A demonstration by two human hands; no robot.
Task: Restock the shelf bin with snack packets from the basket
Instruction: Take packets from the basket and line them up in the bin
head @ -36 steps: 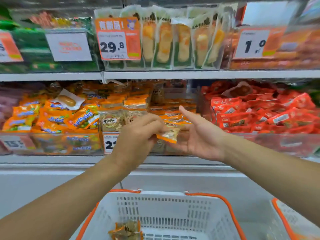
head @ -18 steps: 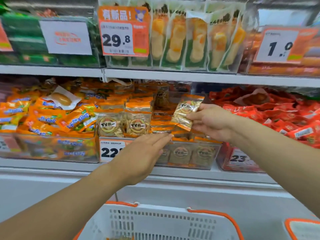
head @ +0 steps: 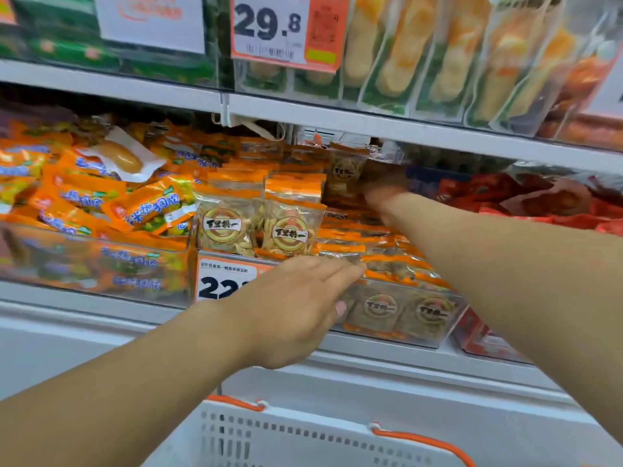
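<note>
The right hand reaches deep into the clear shelf bin, toward 1 o'clock from the middle of the view. It is blurred and half in shadow, and it touches a snack packet that stands at the back of the bin under the upper shelf. I cannot tell if the fingers grasp this packet or have released it.

The left hand is at the front edge of the bin, near the centre. Its fingers are straight and relaxed, palm down, and the fingertips lie on the flat packets at the bin front. It holds nothing.

Two upright packets with round labels stand at the left part of the bin, above a price tag that begins with 22. At 6 o'clock the white basket with orange handles is seen below the shelf; its inside is out of view.
</note>
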